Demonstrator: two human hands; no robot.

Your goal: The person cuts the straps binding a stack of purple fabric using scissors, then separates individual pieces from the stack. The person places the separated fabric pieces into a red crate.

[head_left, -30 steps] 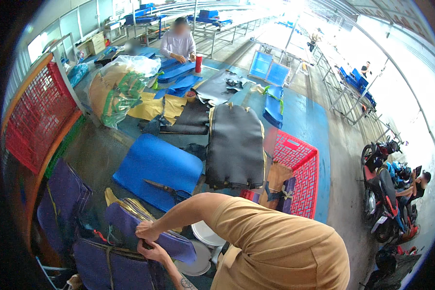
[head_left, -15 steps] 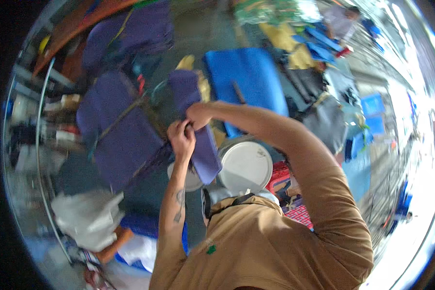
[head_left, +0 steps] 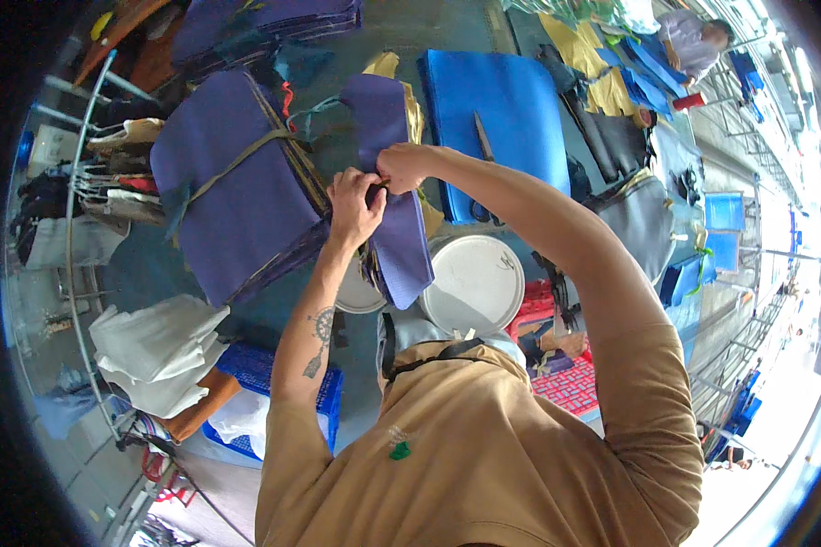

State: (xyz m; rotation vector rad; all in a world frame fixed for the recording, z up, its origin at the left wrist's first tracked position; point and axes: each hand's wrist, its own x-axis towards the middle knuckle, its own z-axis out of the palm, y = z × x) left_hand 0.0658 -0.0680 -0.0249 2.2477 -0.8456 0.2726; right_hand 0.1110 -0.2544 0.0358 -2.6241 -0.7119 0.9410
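Blue-green surface (head_left: 410, 36) underlies a large purple stack of sheets (head_left: 237, 210), a bright-blue rectangular sheet (head_left: 524, 118) and, between them, a narrow purple layered bundle (head_left: 400, 260). Long metal scissors (head_left: 483, 137) lie on the blue sheet. Left hand (head_left: 351, 205) and right hand (head_left: 404, 170) meet over the bundle's middle, each grip closed, seemingly on a small dark strip (head_left: 384, 183) mostly hidden by fingers. Uneven pulling could let the strip slip, fanning the layers apart.
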